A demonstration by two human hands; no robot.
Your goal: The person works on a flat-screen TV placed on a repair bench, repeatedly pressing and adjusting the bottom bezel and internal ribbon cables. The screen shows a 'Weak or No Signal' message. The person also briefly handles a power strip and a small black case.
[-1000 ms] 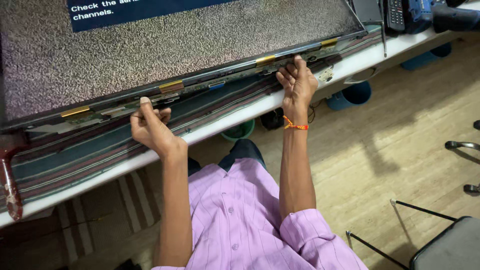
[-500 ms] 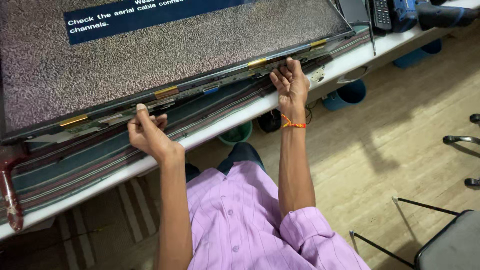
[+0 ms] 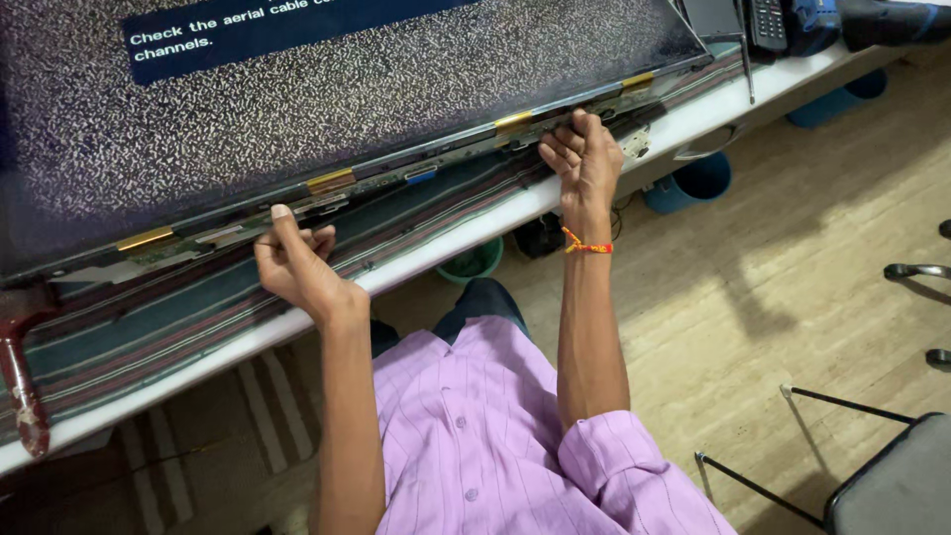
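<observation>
A large flat screen panel (image 3: 297, 109) lies on a striped cloth (image 3: 178, 317) over a white bench. It shows grey static and a blue message box. Along its near edge runs a narrow circuit strip (image 3: 396, 178) with gold flex tabs. My left hand (image 3: 292, 260) is curled under that edge near the left tabs, thumb up against the strip. My right hand (image 3: 582, 157), with an orange thread at the wrist, grips the same edge further right, fingers folded around it.
A red-handled tool (image 3: 22, 381) lies at the bench's left end. A remote (image 3: 765, 25) and a blue object (image 3: 814, 22) sit at the far right. Blue tubs (image 3: 693, 180) and a green bucket (image 3: 474, 263) stand under the bench. A chair (image 3: 882, 476) is at my right.
Both hands stayed on the panel's near edge, with only small shifts of the fingers along it. The view has drifted slightly.
</observation>
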